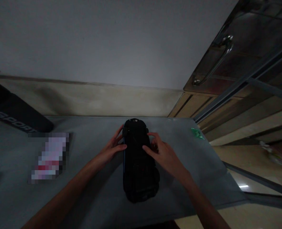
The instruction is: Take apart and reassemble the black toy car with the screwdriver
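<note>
A black toy car (pixel 141 165) lies upside down on the grey table, its dark underside facing up and a thin blue edge showing along its left side. My left hand (pixel 114 146) grips the car's left side near the far end, thumb on the edge of the underside. On the opposite side my right hand (pixel 158 149) has its thumb on the underside and its index finger by the far right wheel. Both hands are partly closed around the car.
A dark bottle (pixel 19 111) marked SPORT lies at the left, beside a pixelated flat item (pixel 51 156). Near the grey table's (pixel 184 136) right edge is a small green wrapper (pixel 197 133). A wall (pixel 107 98) stands behind, with a metal-handled door (pixel 241 47) at right.
</note>
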`<state>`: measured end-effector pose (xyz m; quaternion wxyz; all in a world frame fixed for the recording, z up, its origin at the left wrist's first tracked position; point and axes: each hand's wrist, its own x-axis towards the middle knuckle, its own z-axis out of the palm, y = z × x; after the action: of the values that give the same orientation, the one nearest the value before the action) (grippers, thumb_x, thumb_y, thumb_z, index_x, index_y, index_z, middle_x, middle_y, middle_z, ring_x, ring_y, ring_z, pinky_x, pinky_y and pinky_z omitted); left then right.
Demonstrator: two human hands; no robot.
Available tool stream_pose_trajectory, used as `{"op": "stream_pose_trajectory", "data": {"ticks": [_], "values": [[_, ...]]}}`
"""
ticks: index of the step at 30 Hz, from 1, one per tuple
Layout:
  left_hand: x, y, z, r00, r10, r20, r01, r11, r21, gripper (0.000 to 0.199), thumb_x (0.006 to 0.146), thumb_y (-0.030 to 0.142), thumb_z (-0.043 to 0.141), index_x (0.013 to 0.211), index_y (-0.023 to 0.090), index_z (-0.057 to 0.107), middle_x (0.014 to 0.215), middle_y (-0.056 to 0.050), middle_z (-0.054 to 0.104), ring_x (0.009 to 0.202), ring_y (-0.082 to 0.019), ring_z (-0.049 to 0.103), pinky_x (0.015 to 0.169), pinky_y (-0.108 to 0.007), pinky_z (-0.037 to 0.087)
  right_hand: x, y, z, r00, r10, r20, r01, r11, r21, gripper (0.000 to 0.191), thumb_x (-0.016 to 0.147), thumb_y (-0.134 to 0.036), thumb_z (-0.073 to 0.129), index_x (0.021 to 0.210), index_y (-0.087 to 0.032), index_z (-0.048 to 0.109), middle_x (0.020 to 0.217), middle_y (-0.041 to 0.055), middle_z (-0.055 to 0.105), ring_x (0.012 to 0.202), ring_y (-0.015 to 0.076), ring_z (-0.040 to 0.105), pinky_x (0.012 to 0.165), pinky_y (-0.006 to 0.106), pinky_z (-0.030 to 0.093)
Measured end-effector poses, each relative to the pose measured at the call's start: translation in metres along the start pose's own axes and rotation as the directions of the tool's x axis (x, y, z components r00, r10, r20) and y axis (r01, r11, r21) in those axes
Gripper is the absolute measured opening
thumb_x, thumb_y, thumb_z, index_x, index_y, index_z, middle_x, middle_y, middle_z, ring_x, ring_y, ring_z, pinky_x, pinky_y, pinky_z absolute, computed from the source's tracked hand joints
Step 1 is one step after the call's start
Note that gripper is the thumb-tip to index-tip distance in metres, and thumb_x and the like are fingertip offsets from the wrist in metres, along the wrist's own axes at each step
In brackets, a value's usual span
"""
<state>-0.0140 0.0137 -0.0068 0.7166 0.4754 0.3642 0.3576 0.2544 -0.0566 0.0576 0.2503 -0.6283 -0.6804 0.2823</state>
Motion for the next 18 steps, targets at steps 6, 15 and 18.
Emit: {"op": "stream_pose_trajectory", "data": {"ticks": [6, 15, 18], "values": [[-0.001, 0.003, -0.001, 1.0, -0.019, 0.015, 0.02, 0.999, -0.041, 0.107, 0.09, 0.034, 0.093, 0.181, 0.052, 0.039, 0.189, -0.002, 0.047, 0.173, -0.039, 0.045, 0.137, -0.05, 0.043, 0.035, 0.026, -0.023, 0.989, -0.138, 0.051, 0.128, 0.978, 0.164, 0.036, 0.112, -0.053, 0.06, 0.136, -0.027, 0.059, 0.083, -0.003, 0.07, 0.077, 0.0216, 0.069, 0.073, 0.034, 0.053], [-0.003, 0.008, -0.005, 0.998, -0.043, 0.051, 0.047, 0.994, -0.093, 0.107, 0.089, 0.032, 0.096, 0.18, 0.05, 0.044, 0.184, -0.006, 0.054, 0.164, -0.04, 0.057, 0.131, -0.051, 0.05, 0.029, 0.06, -0.046, 0.915, -0.208, 0.345, 0.216, 0.976, 0.016, 0.01, 0.1, -0.023, 0.073, 0.097, -0.025, 0.083, 0.095, 0.0017, 0.083, 0.087, 0.0202, 0.077, 0.081, 0.032, 0.054], [-0.003, 0.009, -0.004, 0.998, -0.038, 0.057, 0.044, 0.994, -0.104, 0.107, 0.09, 0.031, 0.095, 0.181, 0.048, 0.041, 0.186, -0.008, 0.051, 0.162, -0.04, 0.058, 0.13, -0.053, 0.05, 0.025, 0.057, -0.041, 0.921, -0.169, 0.352, 0.213, 0.973, -0.09, 0.009, 0.102, -0.023, 0.078, 0.097, -0.024, 0.085, 0.094, 0.0023, 0.085, 0.086, 0.0209, 0.08, 0.08, 0.032, 0.053]]}}
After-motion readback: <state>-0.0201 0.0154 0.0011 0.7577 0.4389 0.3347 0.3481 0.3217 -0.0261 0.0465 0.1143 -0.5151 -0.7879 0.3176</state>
